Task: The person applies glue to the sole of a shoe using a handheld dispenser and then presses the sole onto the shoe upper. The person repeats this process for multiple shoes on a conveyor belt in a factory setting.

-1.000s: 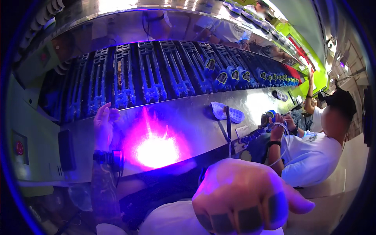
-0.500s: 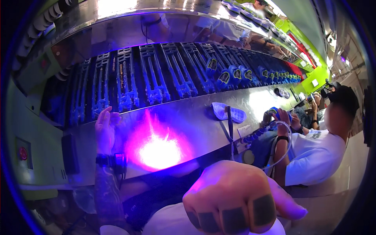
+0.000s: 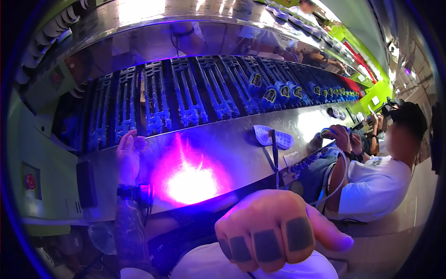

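My left hand (image 3: 128, 155) rests with fingers apart on the steel ledge (image 3: 232, 144), just below the dark blue-lit moving racks (image 3: 186, 95). A lit wrist device (image 3: 139, 192) on that arm throws a bright purple glare (image 3: 191, 181) on the metal. My right hand (image 3: 274, 232) is close to the camera, curled into a fist over a white rounded object (image 3: 209, 262) in my lap. Whether it grips that object I cannot tell. A pale shoe sole (image 3: 273, 137) lies on the ledge to the right.
A person in a white shirt (image 3: 376, 186) and dark cap sits at my right, hands at the ledge near a blue piece (image 3: 327, 132). More workers sit beyond. Blue shoe parts (image 3: 278, 93) ride the racks. A red button (image 3: 30, 181) sits on the green panel at left.
My right fist has shifted slightly lower and toward the centre. My left hand stays on the ledge. The person at my right has leaned in a little.
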{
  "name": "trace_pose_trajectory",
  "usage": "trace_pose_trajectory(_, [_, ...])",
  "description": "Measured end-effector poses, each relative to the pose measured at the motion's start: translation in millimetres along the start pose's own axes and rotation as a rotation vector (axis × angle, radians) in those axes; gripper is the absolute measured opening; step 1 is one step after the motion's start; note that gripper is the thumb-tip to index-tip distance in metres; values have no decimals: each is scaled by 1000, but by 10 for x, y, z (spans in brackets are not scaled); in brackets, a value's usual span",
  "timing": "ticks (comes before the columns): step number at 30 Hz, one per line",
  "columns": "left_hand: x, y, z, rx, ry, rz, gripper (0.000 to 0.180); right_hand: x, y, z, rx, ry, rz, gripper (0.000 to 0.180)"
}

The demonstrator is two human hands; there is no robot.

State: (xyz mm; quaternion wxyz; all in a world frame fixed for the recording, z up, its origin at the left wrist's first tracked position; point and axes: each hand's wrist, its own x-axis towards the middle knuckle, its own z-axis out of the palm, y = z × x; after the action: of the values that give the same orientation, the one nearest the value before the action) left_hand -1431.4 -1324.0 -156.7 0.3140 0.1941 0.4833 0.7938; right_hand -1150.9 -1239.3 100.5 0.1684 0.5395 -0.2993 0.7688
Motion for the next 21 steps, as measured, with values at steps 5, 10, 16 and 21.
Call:
trace_pose_trajectory(5, [-88, 104, -8, -35, 21, -34, 32, -57, 130, -56, -41, 70, 31, 58])
trace_pose_trajectory(10, [-3, 41, -27, -13, 11, -16, 31, -138, 240, -146, -112, 226, 99, 56])
trace_pose_trajectory(16, [-90, 116, -48, 29, 72, -10, 32, -495, 259, -355, -90, 564, 194, 55])
trace_pose_trajectory(21, [-45, 96, -29, 30, 41, 25, 32, -1403, 199, -983, 188, 1066, 222, 55])
